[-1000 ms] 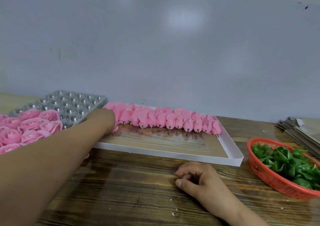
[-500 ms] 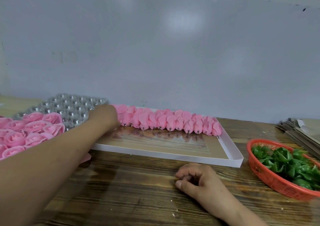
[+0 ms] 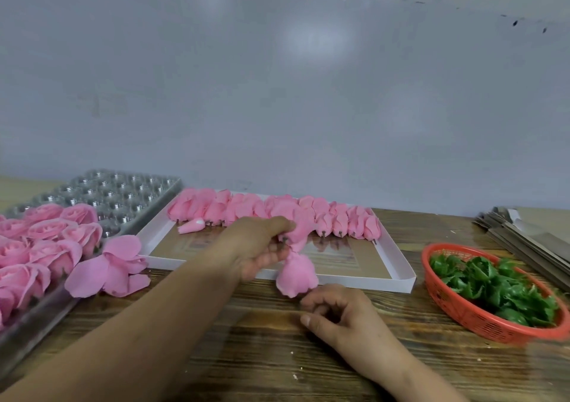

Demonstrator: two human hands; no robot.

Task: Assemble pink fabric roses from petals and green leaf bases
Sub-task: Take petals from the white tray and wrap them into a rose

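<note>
We see the left hand (image 3: 257, 247) gripping pink fabric rose buds (image 3: 296, 270) just above the loosely curled, empty right hand (image 3: 336, 315) resting on the wooden bench (image 3: 246, 355).

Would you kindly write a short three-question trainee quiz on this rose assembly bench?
1. True or false: the left hand holds pink rose buds.
2. Where are the green leaf bases? A. white tray B. red basket C. grey mould tray
3. Fill in: the right hand rests on the wooden ____.

Key: 1 true. 2 B, the red basket. 3 table.
</note>
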